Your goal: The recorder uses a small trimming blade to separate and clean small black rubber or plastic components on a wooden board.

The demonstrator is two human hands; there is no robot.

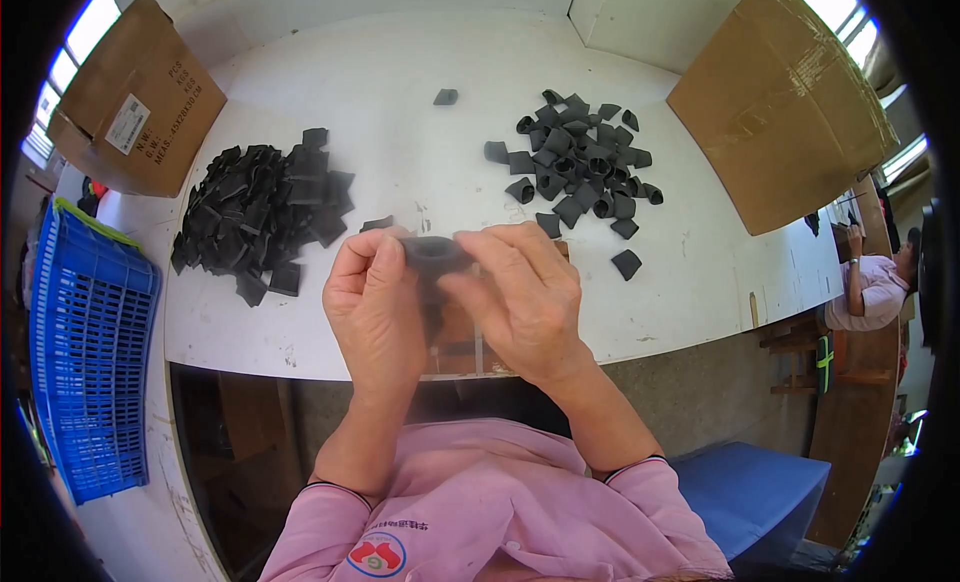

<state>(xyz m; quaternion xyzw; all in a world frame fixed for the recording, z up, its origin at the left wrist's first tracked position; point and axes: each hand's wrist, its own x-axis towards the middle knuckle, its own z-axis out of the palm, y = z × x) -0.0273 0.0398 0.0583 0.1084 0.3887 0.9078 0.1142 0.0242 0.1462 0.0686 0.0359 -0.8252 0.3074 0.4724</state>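
Between my two hands, over the near edge of the table, is a short dark grey fabric tube point(433, 249) with its oval mouth facing up. My left hand point(376, 302) pinches its left end between thumb and fingers. On the other end, the fingers and thumb of my right hand point(528, 307) are closed, slightly blurred. The tube's lower part is partly hidden by the hands. To the left lies a heap of flat dark grey fabric pieces point(250, 207). A looser heap of similar tubes point(575, 162), several with round open mouths, spreads to the right.
Cardboard boxes stand at the far left point(150, 102) and far right point(785, 112) of the white table point(400, 147). A blue plastic basket point(95, 352) is at the left edge. One single piece point(446, 98) lies far back. Another person point(870, 287) sits at the right.
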